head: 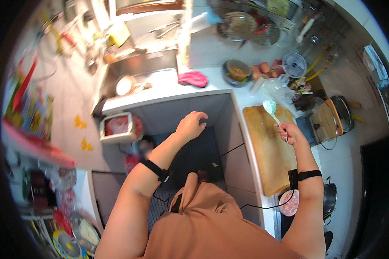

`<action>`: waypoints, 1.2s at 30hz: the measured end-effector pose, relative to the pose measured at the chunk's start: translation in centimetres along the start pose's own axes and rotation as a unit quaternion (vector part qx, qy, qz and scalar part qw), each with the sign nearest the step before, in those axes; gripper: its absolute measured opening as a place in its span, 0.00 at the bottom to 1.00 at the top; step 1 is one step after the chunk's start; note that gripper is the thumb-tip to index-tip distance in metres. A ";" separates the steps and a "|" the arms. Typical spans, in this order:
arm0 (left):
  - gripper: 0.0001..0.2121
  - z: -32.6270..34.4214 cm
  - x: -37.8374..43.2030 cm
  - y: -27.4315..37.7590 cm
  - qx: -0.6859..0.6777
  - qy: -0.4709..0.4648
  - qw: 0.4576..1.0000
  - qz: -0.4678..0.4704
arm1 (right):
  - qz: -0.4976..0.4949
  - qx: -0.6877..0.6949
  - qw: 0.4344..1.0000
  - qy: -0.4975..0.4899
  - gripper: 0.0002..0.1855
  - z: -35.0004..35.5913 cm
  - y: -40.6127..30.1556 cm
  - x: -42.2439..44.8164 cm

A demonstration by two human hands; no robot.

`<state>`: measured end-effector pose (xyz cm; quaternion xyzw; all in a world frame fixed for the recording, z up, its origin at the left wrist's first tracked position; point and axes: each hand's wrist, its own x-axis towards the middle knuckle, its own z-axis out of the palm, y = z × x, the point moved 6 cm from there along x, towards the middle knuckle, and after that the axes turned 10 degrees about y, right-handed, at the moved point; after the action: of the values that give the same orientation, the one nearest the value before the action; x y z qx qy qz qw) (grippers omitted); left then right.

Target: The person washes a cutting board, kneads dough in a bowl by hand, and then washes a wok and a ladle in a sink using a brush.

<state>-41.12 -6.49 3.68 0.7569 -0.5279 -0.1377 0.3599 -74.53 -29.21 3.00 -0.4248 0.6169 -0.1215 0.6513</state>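
My right hand grips the handle of a pale green spoon, its bowl pointing away from me. Beneath the spoon, a wooden cutting board lies on the white counter. My left hand hangs in the air over the floor, fingers apart and slightly curled, with nothing in it. To its left stands a whitish bin lined with a red and pink bag. Beyond the hand are the counter's front edge and a steel sink holding a round, brightly lit vessel.
A pink cloth lies beside the sink. Along the right counter are a bowl, several peaches, a clear plastic bag and a board rack. Near my right forearm sits a plate of pinkish food; a cable crosses the counter edge.
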 end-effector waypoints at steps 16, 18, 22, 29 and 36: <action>0.15 -24.9 -44.7 -18.4 0.040 0.320 0.904 -0.279 | -0.012 -0.333 0.841 -0.426 0.13 49.4 15.4 -29.0; 0.17 -26.9 -50.7 -18.1 0.089 0.363 0.867 -0.330 | -0.014 -0.381 0.801 -0.461 0.13 54.6 18.7 -33.2; 0.28 -29.2 -62.3 -18.7 0.174 0.459 0.757 -0.431 | 0.015 -0.446 0.697 -0.562 0.11 64.1 27.0 -39.7; 0.50 -28.3 -76.2 -20.5 0.171 0.524 0.594 -0.585 | -0.086 -0.552 0.576 -0.597 0.08 75.7 44.4 -46.8; 0.55 -27.5 -80.7 -24.4 0.137 0.555 0.524 -0.631 | -0.348 -0.608 0.423 -0.575 0.12 80.3 49.2 -52.7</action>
<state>-40.51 81.48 -7.68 0.8558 0.3818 0.1932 0.2906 -30.78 69.15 -4.47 -0.8603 -0.1873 0.3412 0.3293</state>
